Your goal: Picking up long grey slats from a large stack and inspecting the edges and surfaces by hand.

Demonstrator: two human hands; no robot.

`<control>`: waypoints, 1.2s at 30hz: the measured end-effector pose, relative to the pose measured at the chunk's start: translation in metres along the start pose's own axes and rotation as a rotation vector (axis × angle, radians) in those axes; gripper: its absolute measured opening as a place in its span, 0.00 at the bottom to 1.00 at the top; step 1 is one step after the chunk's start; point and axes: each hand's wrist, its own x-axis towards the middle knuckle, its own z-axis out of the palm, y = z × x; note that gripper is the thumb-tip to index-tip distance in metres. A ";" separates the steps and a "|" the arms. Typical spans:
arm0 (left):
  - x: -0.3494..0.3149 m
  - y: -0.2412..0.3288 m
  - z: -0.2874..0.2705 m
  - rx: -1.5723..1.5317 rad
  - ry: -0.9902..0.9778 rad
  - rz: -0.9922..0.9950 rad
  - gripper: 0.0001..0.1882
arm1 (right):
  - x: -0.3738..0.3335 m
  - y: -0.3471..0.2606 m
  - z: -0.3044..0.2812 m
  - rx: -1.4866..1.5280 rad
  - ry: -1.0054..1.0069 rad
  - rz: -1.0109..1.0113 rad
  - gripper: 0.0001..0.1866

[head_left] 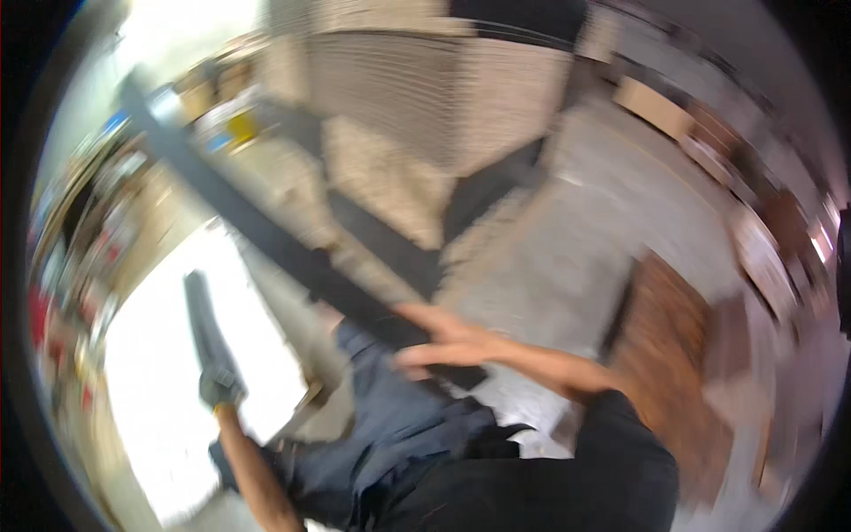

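My black sleeve (612, 461) leads to my right hand (443, 341), open-fingered on the long dark bar (266, 230) running up-left, while my left hand (220, 387) clasps a shorter dark bar (202, 324).

Heavy motion blur. Left hand (220, 387) low left, closed on a short bar (206, 332) that rises ahead of it. Right hand (443, 341) at centre, fingers spread, lying on the near end of a long beam (266, 235) that runs away up-left from it. Stacked sheets (443, 97) stand ahead of both hands, beyond the beam. Wooden pallet (660, 337) lies right of the right hand, on the floor (576, 239).
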 end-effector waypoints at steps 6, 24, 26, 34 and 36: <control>-0.030 0.069 0.008 -0.677 0.430 -0.279 0.16 | 0.059 -0.032 -0.016 0.456 -0.267 -0.024 0.50; 0.004 0.126 -0.009 -0.408 0.776 -0.063 0.14 | 0.243 0.072 0.043 0.805 -0.437 0.502 0.36; 0.011 0.146 -0.021 -0.689 0.810 -0.157 0.14 | 0.311 0.113 0.050 0.891 -0.586 0.638 0.30; 0.033 0.099 -0.087 -0.719 0.811 -0.373 0.05 | 0.429 0.138 0.144 0.556 -0.582 0.427 0.30; 0.036 0.095 -0.090 -0.726 0.821 -0.367 0.05 | 0.429 0.136 0.168 0.462 -0.563 0.262 0.31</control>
